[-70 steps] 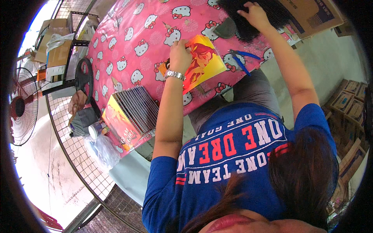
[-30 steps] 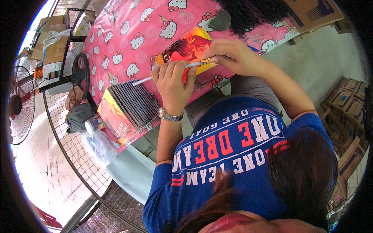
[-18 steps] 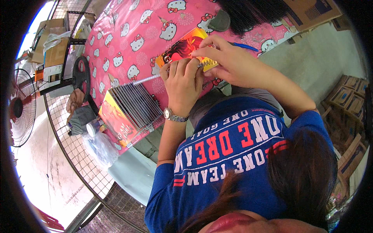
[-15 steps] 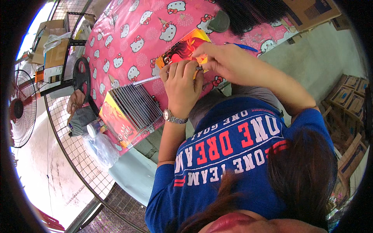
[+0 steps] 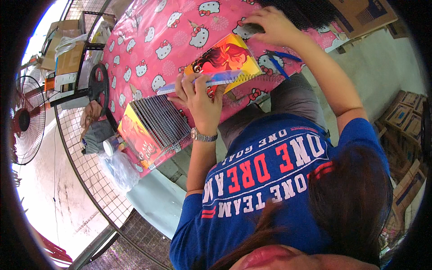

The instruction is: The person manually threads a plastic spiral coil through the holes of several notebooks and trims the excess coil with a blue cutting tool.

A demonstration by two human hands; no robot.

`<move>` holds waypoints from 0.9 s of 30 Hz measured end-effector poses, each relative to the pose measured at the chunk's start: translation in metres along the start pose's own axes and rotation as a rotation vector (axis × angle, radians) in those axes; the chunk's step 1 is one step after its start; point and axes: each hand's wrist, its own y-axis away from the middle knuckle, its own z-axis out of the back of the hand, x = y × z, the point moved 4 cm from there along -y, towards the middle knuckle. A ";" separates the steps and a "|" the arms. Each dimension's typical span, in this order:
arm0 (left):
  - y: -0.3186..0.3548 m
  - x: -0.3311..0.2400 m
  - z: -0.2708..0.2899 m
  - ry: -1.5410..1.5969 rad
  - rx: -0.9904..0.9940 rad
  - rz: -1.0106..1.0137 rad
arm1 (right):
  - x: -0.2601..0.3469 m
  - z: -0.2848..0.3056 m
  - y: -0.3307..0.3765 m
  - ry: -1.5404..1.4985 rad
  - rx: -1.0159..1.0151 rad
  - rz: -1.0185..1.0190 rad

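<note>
My left hand (image 5: pixel 198 96), with a metal watch on its wrist, is closed on the near edge of a notebook (image 5: pixel 231 58) with a yellow, orange and red illustrated cover. A thin black spiral coil (image 5: pixel 258 78) sticks out to the right from that edge. My right hand (image 5: pixel 272 28) is over the far right of the table, its fingers stretched out beside a dark grey oval pad (image 5: pixel 246 31). Whether the fingertips touch the pad is not clear. Blue-handled pliers (image 5: pixel 280 66) lie right of the notebook.
A stack of coil-bound notebooks (image 5: pixel 157 121) stands at the table's left front. Many black coils (image 5: pixel 299 12) lie at the far right, next to a cardboard box (image 5: pixel 360 18). The table has a pink patterned cover (image 5: pixel 144 49). A fan (image 5: pixel 24 119) stands at left.
My right hand has left the notebook's edge and moved away to the far right, to the grey pad. The protruding coil and the pliers now show. My left hand has shifted slightly left.
</note>
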 end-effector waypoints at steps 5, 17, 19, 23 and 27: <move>-0.005 0.002 -0.006 0.232 0.061 -0.130 | 0.077 0.022 0.021 -0.914 0.518 0.370; -0.016 -0.005 0.001 0.290 0.194 -0.142 | 0.089 0.025 0.023 -1.123 0.657 0.470; -0.016 -0.004 0.002 0.228 0.191 -0.168 | 0.087 0.027 0.020 -1.129 0.694 0.362; -0.017 0.000 -0.001 0.356 0.204 -0.131 | 0.089 0.021 0.022 -1.204 0.725 0.471; -0.015 0.001 0.002 0.305 0.152 -0.152 | 0.096 0.018 0.017 -1.395 0.661 0.449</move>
